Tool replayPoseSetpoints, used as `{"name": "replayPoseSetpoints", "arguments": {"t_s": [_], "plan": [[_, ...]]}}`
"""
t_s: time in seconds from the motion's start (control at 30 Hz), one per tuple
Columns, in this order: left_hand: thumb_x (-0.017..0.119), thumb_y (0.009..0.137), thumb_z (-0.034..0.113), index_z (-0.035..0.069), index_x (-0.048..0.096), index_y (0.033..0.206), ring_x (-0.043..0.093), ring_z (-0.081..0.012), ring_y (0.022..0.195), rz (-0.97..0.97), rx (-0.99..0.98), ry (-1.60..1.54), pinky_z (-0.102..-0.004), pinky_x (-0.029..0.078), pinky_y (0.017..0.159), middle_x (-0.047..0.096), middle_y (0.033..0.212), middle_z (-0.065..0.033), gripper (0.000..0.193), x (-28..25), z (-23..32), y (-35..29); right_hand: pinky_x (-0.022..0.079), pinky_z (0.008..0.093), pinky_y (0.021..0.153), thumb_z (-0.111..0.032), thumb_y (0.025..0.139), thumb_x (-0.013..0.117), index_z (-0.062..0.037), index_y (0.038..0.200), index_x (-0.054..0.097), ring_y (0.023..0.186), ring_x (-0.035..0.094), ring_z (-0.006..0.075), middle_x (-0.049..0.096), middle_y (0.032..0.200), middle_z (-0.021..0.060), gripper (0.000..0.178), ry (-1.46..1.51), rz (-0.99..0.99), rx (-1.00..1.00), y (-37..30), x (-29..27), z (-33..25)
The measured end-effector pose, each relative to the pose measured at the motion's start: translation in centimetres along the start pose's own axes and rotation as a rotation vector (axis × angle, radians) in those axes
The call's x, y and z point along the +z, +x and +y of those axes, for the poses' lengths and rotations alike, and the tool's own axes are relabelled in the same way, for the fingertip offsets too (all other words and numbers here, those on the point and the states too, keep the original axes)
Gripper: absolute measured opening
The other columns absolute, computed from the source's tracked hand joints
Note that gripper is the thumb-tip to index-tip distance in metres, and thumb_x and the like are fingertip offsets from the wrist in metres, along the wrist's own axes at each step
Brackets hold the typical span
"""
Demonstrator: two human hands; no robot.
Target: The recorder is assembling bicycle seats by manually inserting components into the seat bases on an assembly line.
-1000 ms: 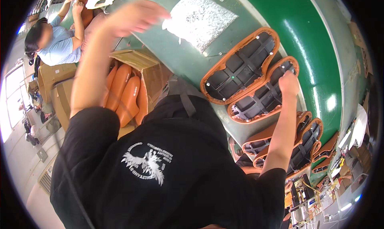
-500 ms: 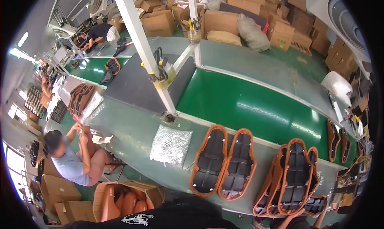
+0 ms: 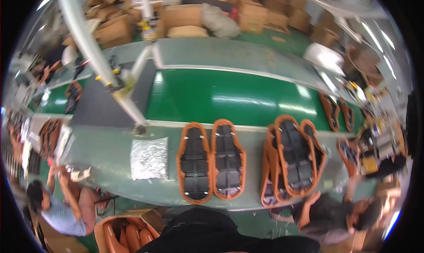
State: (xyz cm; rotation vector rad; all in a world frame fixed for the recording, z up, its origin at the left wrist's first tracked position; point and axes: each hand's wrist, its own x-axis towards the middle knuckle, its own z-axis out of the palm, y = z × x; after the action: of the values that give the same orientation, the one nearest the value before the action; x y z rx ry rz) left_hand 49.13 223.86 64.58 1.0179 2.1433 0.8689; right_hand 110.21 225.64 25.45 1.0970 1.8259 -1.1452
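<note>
A: What's nearest on yr head cam?
B: Black shirt at btm edge, that's my wearer. L hand & R hand both out of frame, so I can't tell how far open either is or if it has hold of anything.
A: OK. Beside the shirt?
B: Open carton to the L, orange-brown pcs inside.
A: And the shells?
B: L shell & R shell lie on the grey-green table, straight ahead of the shirt. Side by side, touching or nearly, ends pointing away from me; brown rims, black ribbed insides up. Silvery sheet just L of them. Shell stack to the R, w/ a gap btwn; its pcs overlap.
A: Anyone around?
B: Co-worker in light blue, far L. Co-worker in dark top on R, one hand just beside the stack's near end; can't tell if touching.
A: Further out?
B: Green strip runs across past the table, two brown shells at its R end. Dark grey board & white post on L. Then cartons & a pale sack at the back.
</note>
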Motion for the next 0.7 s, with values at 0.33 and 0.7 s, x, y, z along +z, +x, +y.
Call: {"name": "replayPoseSetpoints", "arguments": {"t_s": [0.33, 0.7], "plan": [[0.056, 0.101, 0.024, 0.003, 0.06, 0.134, 0.061, -0.0205, 0.116, -0.25, -0.022, 0.285, -0.0331, 0.044, 0.106, 0.066, 0.127, -0.0112, 0.039, 11.0, 5.2, 0.5, 0.056, 0.0441, 0.074, -0.023, 0.091, 0.056, -0.0049, 0.1, 0.073, 0.083, 0.07, 0.025, 0.072, 0.086, 0.0148, 0.026, 0.249, 0.044, 0.051, -2.7, 5.1, -0.6], [0.055, 0.101, 0.023, 0.003, 0.064, 0.129, 0.065, -0.0208, 0.11, -0.269, -0.286, 0.568, -0.0345, 0.048, 0.102, 0.069, 0.12, -0.0118, 0.035, 13.7, 1.5, -4.1, 0.056, 0.0421, 0.07, -0.023, 0.093, 0.054, -0.0051, 0.099, 0.073, 0.08, 0.07, 0.022, 0.07, 0.083, 0.0141, 0.026, 0.254, -0.057, -0.059, 0.2, 0.2, -2.9]]}}
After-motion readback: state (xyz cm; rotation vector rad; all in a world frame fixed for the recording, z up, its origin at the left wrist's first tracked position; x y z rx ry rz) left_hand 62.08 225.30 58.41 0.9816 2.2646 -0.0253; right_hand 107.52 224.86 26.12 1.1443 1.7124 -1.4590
